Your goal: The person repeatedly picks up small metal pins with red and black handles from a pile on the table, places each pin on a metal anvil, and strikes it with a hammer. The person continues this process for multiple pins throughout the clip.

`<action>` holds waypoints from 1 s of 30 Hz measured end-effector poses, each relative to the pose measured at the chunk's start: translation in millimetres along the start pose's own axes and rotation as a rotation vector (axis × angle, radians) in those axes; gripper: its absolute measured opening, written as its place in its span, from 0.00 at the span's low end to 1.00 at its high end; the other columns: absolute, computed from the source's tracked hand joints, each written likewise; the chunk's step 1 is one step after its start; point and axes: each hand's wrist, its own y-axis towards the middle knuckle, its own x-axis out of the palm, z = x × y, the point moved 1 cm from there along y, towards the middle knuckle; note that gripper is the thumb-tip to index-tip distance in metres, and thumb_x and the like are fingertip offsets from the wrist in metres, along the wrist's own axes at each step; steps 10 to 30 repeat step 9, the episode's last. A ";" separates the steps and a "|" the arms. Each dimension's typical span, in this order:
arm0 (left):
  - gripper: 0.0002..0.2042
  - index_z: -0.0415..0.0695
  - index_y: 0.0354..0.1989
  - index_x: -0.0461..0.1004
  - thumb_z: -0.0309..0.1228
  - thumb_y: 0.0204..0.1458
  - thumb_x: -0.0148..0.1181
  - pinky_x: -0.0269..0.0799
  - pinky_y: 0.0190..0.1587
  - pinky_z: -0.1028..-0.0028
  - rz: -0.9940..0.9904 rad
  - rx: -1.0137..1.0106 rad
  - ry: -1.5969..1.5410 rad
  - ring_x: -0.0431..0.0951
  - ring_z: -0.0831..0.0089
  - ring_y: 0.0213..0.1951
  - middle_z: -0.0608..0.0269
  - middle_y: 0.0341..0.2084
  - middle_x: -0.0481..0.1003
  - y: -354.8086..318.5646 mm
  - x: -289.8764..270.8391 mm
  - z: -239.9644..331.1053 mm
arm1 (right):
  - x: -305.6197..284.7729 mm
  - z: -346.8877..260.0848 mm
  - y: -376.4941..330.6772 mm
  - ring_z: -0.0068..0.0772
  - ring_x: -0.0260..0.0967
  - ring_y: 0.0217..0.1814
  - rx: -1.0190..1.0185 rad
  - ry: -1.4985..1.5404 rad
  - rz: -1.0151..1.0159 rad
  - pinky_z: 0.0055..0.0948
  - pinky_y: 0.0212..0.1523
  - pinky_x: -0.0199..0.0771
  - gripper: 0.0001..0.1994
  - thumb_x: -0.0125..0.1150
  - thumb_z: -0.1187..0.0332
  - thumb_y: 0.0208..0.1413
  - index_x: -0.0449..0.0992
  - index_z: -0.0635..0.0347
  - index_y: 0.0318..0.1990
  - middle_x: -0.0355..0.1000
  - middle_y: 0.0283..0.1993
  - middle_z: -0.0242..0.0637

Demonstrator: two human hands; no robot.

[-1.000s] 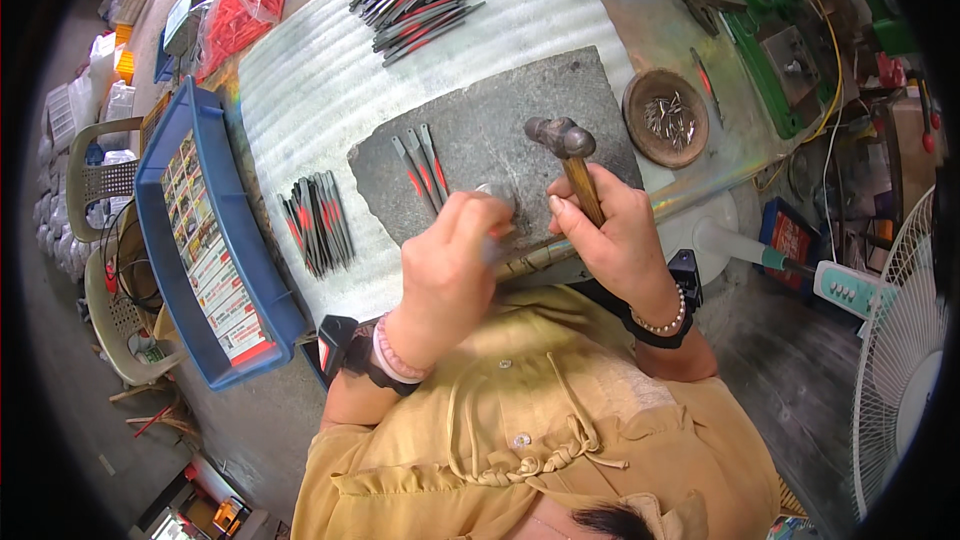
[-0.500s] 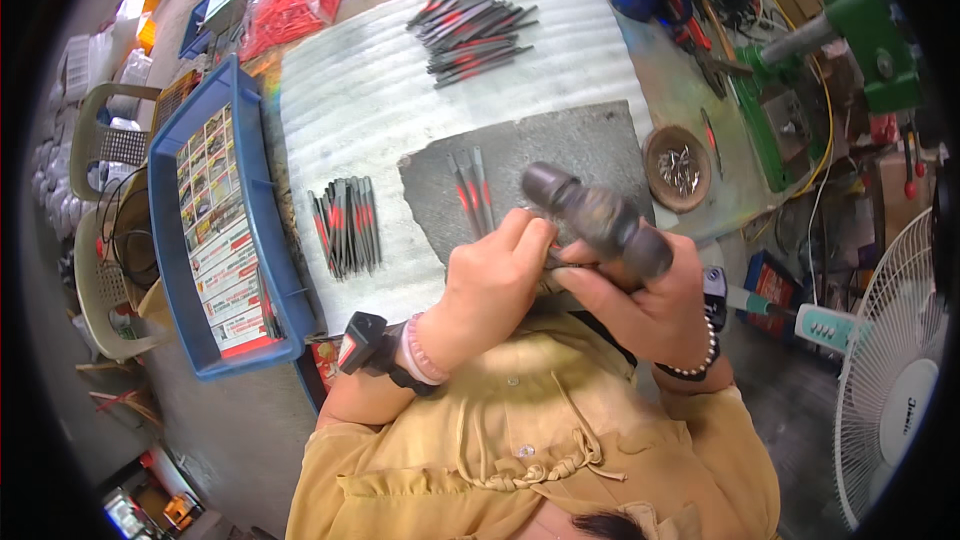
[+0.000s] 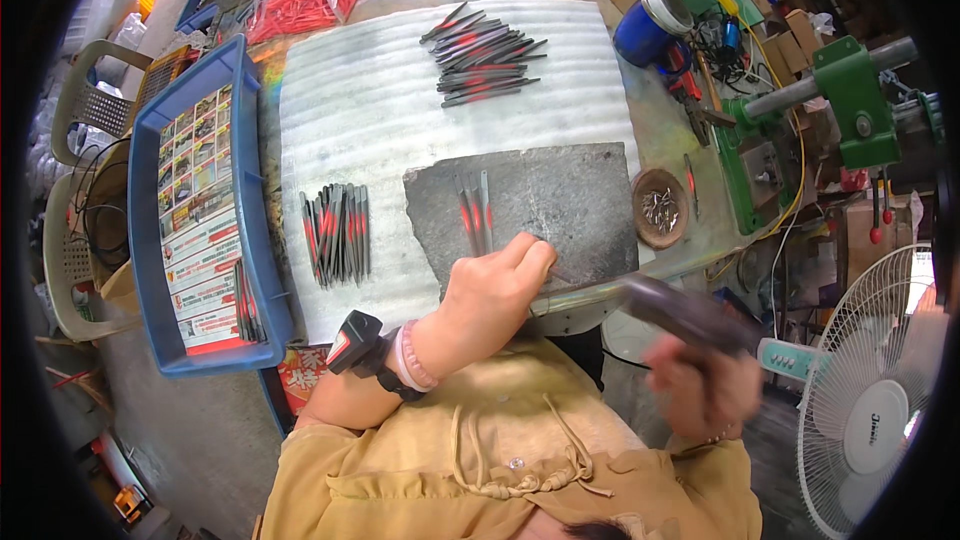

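Note:
My left hand (image 3: 490, 290) rests closed at the near edge of a grey slab (image 3: 570, 200). Its fingers are pressed together; whatever they pinch is hidden. Close by on the slab lie a few slim dark rods with red bands (image 3: 476, 215), partly behind that hand. Off to the right, past the table edge, my right hand (image 3: 705, 390) is wrapped round a dark hammer (image 3: 690, 315), both smeared by motion. More banded rods lie in a neat bundle (image 3: 337, 233) left of the slab and in a loose pile (image 3: 487, 55) beyond it.
A white foam sheet (image 3: 370, 70) lies under the slab. At left stands a blue tray (image 3: 277, 285) holding rods and printed paper. A round bowl of small metal pieces (image 3: 660, 208), blue mug (image 3: 645, 30) and green press (image 3: 850, 105) are right. A fan (image 3: 875, 420) stands lower right.
The hammer in my right hand has swung away from beside my left hand, to the right and off the slab. My left hand stays closed by the slab's edge. The view has shifted slightly.

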 end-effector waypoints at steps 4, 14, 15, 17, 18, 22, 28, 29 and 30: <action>0.16 0.43 0.36 0.70 0.14 0.36 0.56 0.70 0.23 0.64 -0.033 -0.033 -0.006 0.74 0.57 0.24 0.59 0.26 0.70 -3.6 -0.4 1.8 | -13.6 -16.8 -4.5 0.37 0.77 0.32 -0.245 0.046 0.169 0.27 0.28 0.73 0.19 0.65 0.76 0.48 0.74 0.68 0.50 0.77 0.34 0.43; 0.15 0.45 0.36 0.71 0.14 0.39 0.55 0.71 0.23 0.65 -0.027 -0.030 -0.016 0.75 0.57 0.24 0.59 0.27 0.71 -1.2 -0.7 2.5 | -8.0 -7.9 8.6 0.31 0.77 0.33 -0.092 -0.293 -0.101 0.22 0.23 0.69 0.18 0.69 0.70 0.44 0.76 0.67 0.44 0.78 0.35 0.43; 0.15 0.45 0.36 0.71 0.14 0.39 0.55 0.71 0.23 0.65 -0.027 -0.030 -0.016 0.75 0.57 0.24 0.59 0.27 0.71 -1.2 -0.7 2.5 | -8.0 -7.9 8.6 0.31 0.77 0.33 -0.092 -0.293 -0.101 0.22 0.23 0.69 0.18 0.69 0.70 0.44 0.76 0.67 0.44 0.78 0.35 0.43; 0.15 0.45 0.36 0.71 0.14 0.39 0.55 0.71 0.23 0.65 -0.027 -0.030 -0.016 0.75 0.57 0.24 0.59 0.27 0.71 -1.2 -0.7 2.5 | -8.0 -7.9 8.6 0.31 0.77 0.33 -0.092 -0.293 -0.101 0.22 0.23 0.69 0.18 0.69 0.70 0.44 0.76 0.67 0.44 0.78 0.35 0.43; 0.15 0.45 0.36 0.71 0.14 0.39 0.55 0.71 0.23 0.65 -0.027 -0.030 -0.016 0.75 0.57 0.24 0.59 0.27 0.71 -1.2 -0.7 2.5 | -8.0 -7.9 8.6 0.31 0.77 0.33 -0.092 -0.293 -0.101 0.22 0.23 0.69 0.18 0.69 0.70 0.44 0.76 0.67 0.44 0.78 0.35 0.43; 0.15 0.45 0.36 0.71 0.14 0.39 0.55 0.71 0.23 0.65 -0.027 -0.030 -0.016 0.75 0.57 0.24 0.59 0.27 0.71 -1.2 -0.7 2.5 | -8.0 -7.9 8.6 0.31 0.77 0.33 -0.092 -0.293 -0.101 0.22 0.23 0.69 0.18 0.69 0.70 0.44 0.76 0.67 0.44 0.78 0.35 0.43; 0.15 0.45 0.36 0.71 0.14 0.39 0.55 0.71 0.23 0.65 -0.027 -0.030 -0.016 0.75 0.57 0.24 0.59 0.27 0.71 -1.2 -0.7 2.5 | -8.0 -7.9 8.6 0.31 0.77 0.33 -0.092 -0.293 -0.101 0.22 0.23 0.69 0.18 0.69 0.70 0.44 0.76 0.67 0.44 0.78 0.35 0.43; 0.15 0.45 0.36 0.71 0.14 0.39 0.55 0.71 0.23 0.65 -0.027 -0.030 -0.016 0.75 0.57 0.24 0.59 0.27 0.71 -1.2 -0.7 2.5 | -8.0 -7.9 8.6 0.31 0.77 0.33 -0.092 -0.293 -0.101 0.22 0.23 0.69 0.18 0.69 0.70 0.44 0.76 0.67 0.44 0.78 0.35 0.43; 0.15 0.45 0.36 0.71 0.14 0.39 0.55 0.71 0.23 0.65 -0.027 -0.030 -0.016 0.75 0.57 0.24 0.59 0.27 0.71 -1.2 -0.7 2.5 | -8.0 -7.9 8.6 0.31 0.77 0.33 -0.092 -0.293 -0.101 0.22 0.23 0.69 0.18 0.69 0.70 0.44 0.76 0.67 0.44 0.78 0.35 0.43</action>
